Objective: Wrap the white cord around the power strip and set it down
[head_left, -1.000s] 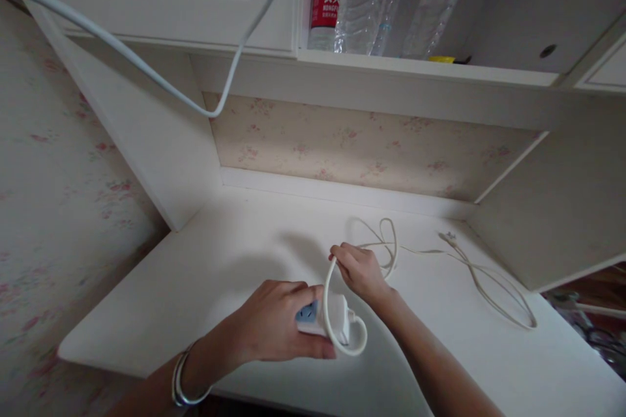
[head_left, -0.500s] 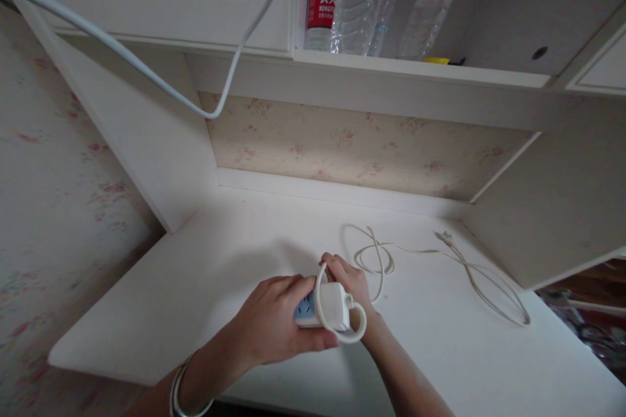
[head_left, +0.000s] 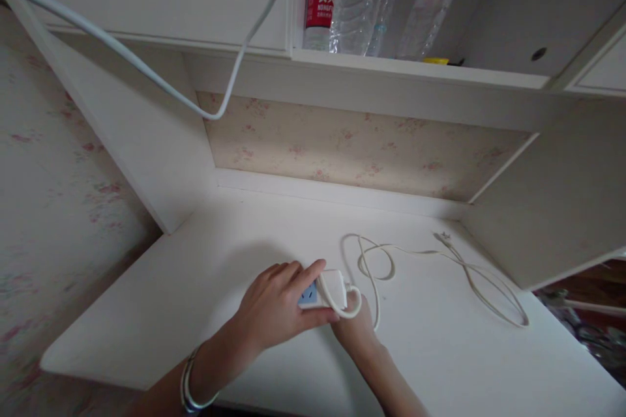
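Observation:
A white power strip (head_left: 335, 285) with a blue socket face is in my left hand (head_left: 276, 306), thumb and fingers closed around it. Its pale power cord (head_left: 353, 303) loops around the strip's body and bends out at the right end. My right hand (head_left: 356, 329) is curled below and behind that end, with the cord running into it. The strip and the hand itself hide its fingertips. Loose cord trails in a loop over the white desk (head_left: 235, 228), and its plug (head_left: 444, 239) lies at the back right.
Above the desk a shelf (head_left: 415, 73) holds several clear plastic bottles (head_left: 357, 6) and a small yellow item (head_left: 435, 60). A thick white cable (head_left: 161, 83) hangs across the upper left, in front of the cabinet. Side panels (head_left: 562, 189) bound the desk.
My right hand has moved from the strip's top down behind its right end, carrying the cord around. The left hand has tilted slightly and risen a little. The loose cord has shifted.

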### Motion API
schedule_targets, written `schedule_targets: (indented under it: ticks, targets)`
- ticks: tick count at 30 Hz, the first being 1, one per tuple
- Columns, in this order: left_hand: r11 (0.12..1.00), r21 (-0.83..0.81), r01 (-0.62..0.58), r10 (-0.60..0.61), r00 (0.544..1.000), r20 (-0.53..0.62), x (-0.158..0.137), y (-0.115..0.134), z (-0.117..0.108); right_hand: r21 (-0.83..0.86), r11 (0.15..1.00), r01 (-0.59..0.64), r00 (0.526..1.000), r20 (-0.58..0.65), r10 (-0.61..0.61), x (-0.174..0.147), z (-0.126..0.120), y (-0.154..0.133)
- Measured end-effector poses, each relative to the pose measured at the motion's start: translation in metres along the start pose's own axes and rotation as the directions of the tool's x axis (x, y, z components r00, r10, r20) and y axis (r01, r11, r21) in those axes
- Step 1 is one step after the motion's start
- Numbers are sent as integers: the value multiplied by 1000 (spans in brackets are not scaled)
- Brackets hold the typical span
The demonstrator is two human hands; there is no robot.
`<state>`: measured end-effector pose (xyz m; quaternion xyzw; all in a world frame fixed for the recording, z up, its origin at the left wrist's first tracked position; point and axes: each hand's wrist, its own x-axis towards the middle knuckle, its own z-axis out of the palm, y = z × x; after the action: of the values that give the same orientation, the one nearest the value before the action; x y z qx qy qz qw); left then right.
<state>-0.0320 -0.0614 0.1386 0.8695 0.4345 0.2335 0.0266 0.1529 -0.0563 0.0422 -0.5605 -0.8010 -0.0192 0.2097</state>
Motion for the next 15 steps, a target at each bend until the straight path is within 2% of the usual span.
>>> schedule_targets:
  ticks: [3, 6, 11, 15]
  targets:
    - [998, 66, 8, -9, 1000, 10, 3, -4, 8, -116, 992, 54, 998, 43, -50, -9, -2, 2]
    - [994, 110, 8, -12, 999, 32, 7, -9, 18, -155, 982, 106, 993, 64, -97, -15, -10, 3]
    - [978, 204, 54, -59, 998, 18, 14, -23, 32, -116, 983, 143, 989, 56, -137, -25, -29, 0]
    - [976, 219, 1, -23, 995, 97, 16, -31, 42, -50, 973, 227, 973, 57, -225, -28, -49, -5]
